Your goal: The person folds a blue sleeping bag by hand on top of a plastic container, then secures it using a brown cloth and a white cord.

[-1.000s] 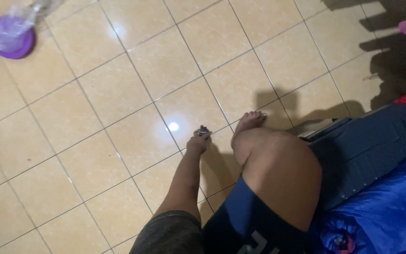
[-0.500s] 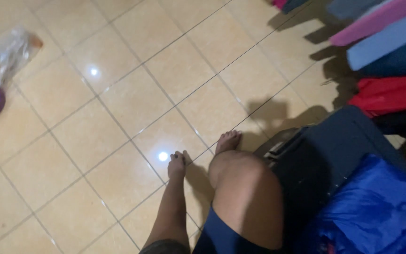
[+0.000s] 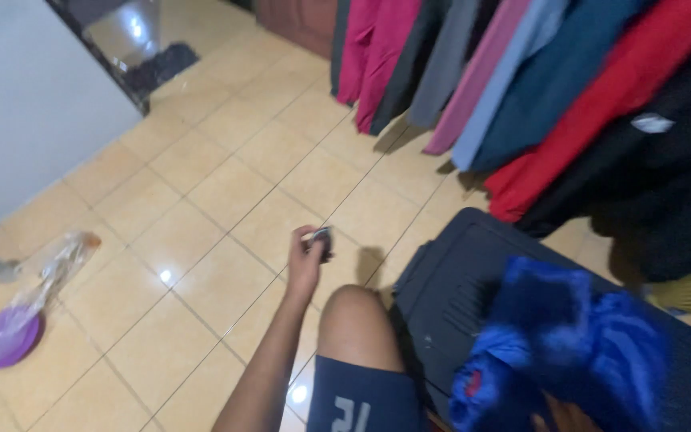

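While your left hand's fingers (image 3: 310, 240) pinch the small dark metallic object (image 3: 323, 238) in the air above the beige tiled floor (image 3: 201, 184), a slack hold could drop it, and your right hand (image 3: 563, 416), its grip hidden, lies against the crumpled blue cloth (image 3: 569, 344).

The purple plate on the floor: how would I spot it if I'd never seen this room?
Start at the tiled floor and look to its far left edge, below the pale wall. The purple plate lies flat there, partly under a crumpled clear plastic bag. It is the only round, purple thing on the floor.
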